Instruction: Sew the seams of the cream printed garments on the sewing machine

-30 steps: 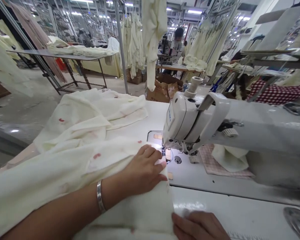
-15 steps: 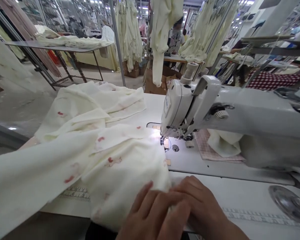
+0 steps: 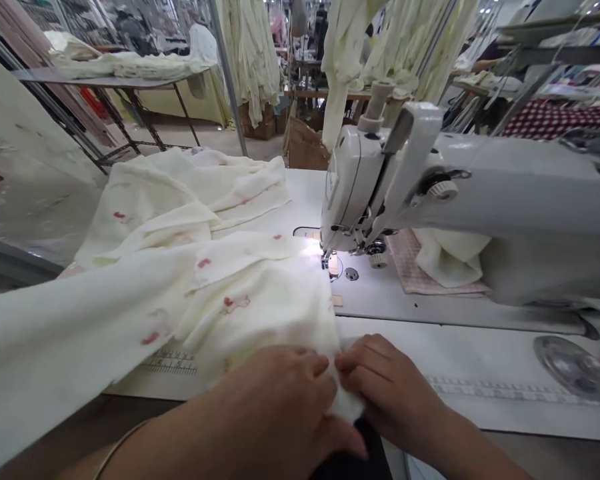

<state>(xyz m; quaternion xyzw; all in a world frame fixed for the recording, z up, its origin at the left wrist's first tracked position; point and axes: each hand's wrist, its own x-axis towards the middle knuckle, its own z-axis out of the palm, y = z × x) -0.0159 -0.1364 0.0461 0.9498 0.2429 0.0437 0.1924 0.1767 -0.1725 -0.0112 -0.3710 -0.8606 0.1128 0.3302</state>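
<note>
Cream fabric with small red prints (image 3: pixel 265 300) lies spread over the sewing machine bed, its right edge running up under the presser foot (image 3: pixel 325 259). At the near end of that edge, my left hand (image 3: pixel 280 393) has its fingers curled on the cloth, thumb pointing right. Close beside it, my right hand (image 3: pixel 390 380) pinches the same edge between thumb and fingers. Cloth between the hands is partly hidden by them. The white sewing machine (image 3: pixel 365 180) stands beyond my hands, its lamp lighting the needle area.
A pink checked cloth with a cream scrap (image 3: pixel 450 260) sits under the machine arm. Ruler tape (image 3: pixel 500 393) runs along the table's near edge, with a round metal disc (image 3: pixel 575 367) at right. Behind are hanging cream garments (image 3: pixel 250 60) and a side table (image 3: pixel 105 81) with stacked cloth.
My left hand has shifted from overlapping the right hand to its left side, more forearm showing. My hands now grip the edge apart. The view has tilted down slightly.
</note>
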